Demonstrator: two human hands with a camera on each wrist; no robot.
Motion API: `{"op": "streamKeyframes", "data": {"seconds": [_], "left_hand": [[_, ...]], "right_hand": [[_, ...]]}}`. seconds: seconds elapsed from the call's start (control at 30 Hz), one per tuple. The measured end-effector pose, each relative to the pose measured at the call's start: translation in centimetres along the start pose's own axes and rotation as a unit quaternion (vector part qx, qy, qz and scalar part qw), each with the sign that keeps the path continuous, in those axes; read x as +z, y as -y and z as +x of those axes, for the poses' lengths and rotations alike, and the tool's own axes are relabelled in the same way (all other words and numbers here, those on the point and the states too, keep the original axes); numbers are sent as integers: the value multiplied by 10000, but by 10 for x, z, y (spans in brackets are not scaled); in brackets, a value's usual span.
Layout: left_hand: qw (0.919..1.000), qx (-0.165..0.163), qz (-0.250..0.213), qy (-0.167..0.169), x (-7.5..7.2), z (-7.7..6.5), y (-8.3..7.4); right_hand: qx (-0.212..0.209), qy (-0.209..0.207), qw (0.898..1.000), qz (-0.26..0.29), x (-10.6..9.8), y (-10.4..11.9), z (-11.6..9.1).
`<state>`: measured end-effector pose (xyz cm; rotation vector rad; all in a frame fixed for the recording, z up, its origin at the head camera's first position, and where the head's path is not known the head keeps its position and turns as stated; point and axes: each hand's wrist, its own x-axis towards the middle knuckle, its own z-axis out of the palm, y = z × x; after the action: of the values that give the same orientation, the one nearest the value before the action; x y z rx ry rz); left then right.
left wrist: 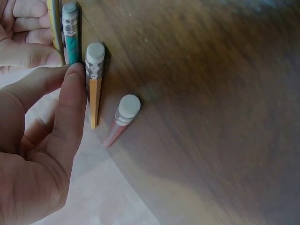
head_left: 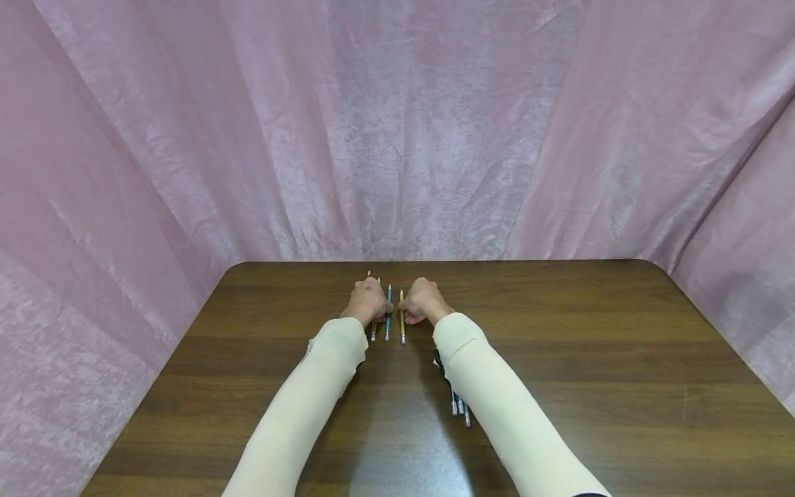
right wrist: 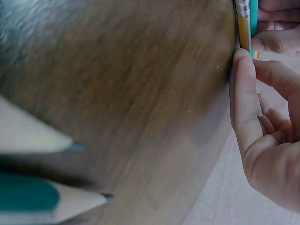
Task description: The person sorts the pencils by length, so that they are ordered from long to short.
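- Draped pink velvet curtain [head_left: 435,124]: beyond the fingers, backdrop only.
- Brown wood-grain tabletop [head_left: 621,366]: under the fingers, which are working near its far edge.
- Pale cream long sleeves [head_left: 497,393]: back from the fingers, toward the person, one on each arm.
- Left hand [head_left: 366,302]: thumb and finger pinched on the shaft of a slim teal wooden pencil [head_left: 388,324].
- Right hand [head_left: 425,302]: thumb and finger pinched on the shaft of a slim yellow wooden pencil [head_left: 402,328].
- Key relation, my read: yellow sits just inside the right fingertips, teal just inside the left, narrow gap between, not touching in the head view. Both long axes run away from the person, near parallel, points far, erasers near. Right hand is nearer yellow, left nearer teal, so sideways spacing and eraser-end alignment are what count.
- Slim orange wooden pencil [left wrist: 94,101]: just outboard of the left fingertips, next after teal, roughly parallel.
- Slim red wooden pencil [left wrist: 114,133]: further outboard of the left fingers, angled off orange in the left wrist view. Mostly hidden by the hand from the head.
- Loose pencil bunch [head_left: 454,402]: back from the right fingers, partly under that forearm. Eraser ends visible; exact count not clear.
- Smallest: white eraser [left wrist: 129,106] on red, back toward the person from the left fingers.
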<state>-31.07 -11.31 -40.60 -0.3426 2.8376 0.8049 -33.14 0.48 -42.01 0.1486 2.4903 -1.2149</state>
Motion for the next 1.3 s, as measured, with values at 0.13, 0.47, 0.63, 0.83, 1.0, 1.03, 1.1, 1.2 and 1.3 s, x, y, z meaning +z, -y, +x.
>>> {"op": "streamKeyframes", "data": {"seconds": [0.13, 0.47, 0.63, 0.83, 1.0, 1.03, 1.1, 1.2, 1.3], "left_hand": [[9999, 15, -106, -14, 0, -1, 1], [9998, -36, -209, 65, 0, 0, 2], [9998, 6, -164, 121, 0, 0, 1], [9998, 72, -146, 101, -1, -1, 2], [9998, 61, -157, 97, -1, -2, 1], [9998, 57, -138, 87, -1, -3, 0], [9999, 44, -111, 68, -1, -2, 0], [9999, 47, -110, 73, -1, -1, 0], [9997, 51, -204, 120, -3, 1, 0]], "right_hand": [[64, -58, 10000, 24, 0, 1, 2], [91, -87, 9999, 14, 0, 1, 0], [119, -122, 9998, -97, 0, 0, 1], [206, -87, 9997, -38, -1, 1, 0], [224, -56, 9997, 82, -3, 2, -4], [214, -66, 9997, 110, -3, 2, -4], [195, -70, 9997, 140, -3, 1, -3], [111, -88, 9998, 163, -3, 0, -2], [44, -113, 9998, 172, -3, 0, -2]]}}
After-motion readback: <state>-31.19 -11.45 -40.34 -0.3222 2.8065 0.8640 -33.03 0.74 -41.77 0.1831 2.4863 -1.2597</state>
